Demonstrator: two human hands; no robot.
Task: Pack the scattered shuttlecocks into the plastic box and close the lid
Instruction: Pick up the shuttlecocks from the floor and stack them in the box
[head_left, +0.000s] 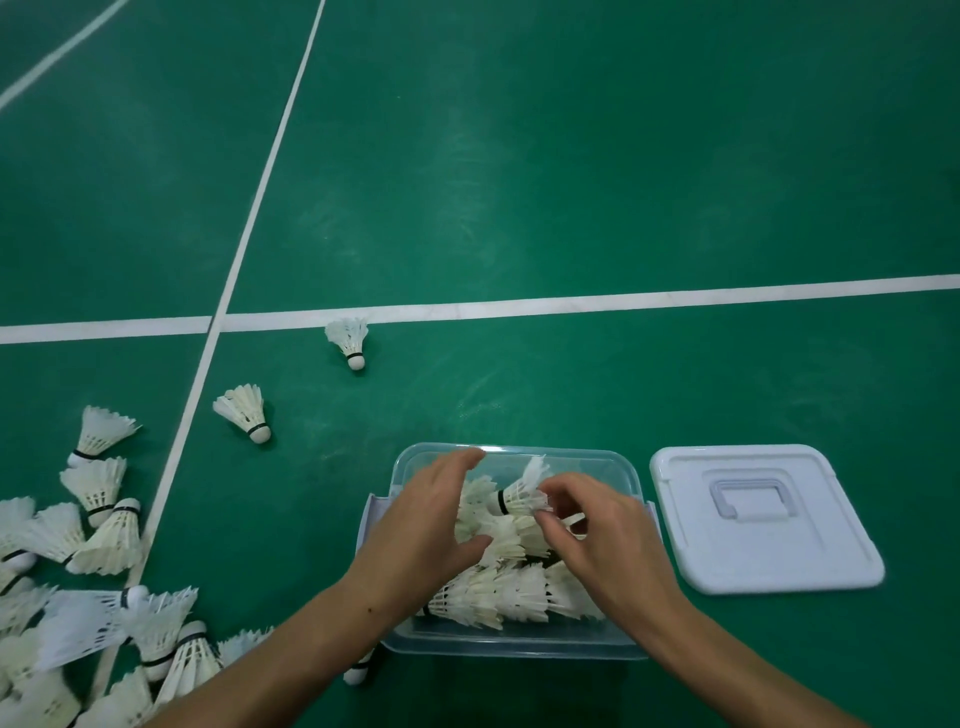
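Observation:
A clear plastic box (519, 644) sits on the green floor in front of me, holding several white feather shuttlecocks (498, 597). Both hands are over it. My right hand (608, 551) pinches the feathers of one shuttlecock (522, 496) lying on top of the pile. My left hand (423, 519) hovers over the box's left side, fingers spread, holding nothing. The white lid (763, 519) with a recessed handle lies flat on the floor to the right of the box.
A heap of several shuttlecocks (88, 597) lies at the left. Two lie apart, one shuttlecock (244, 410) near the sideline and another shuttlecock (350, 340) by the white cross line. One more shuttlecock (358, 670) rests by the box's front left corner.

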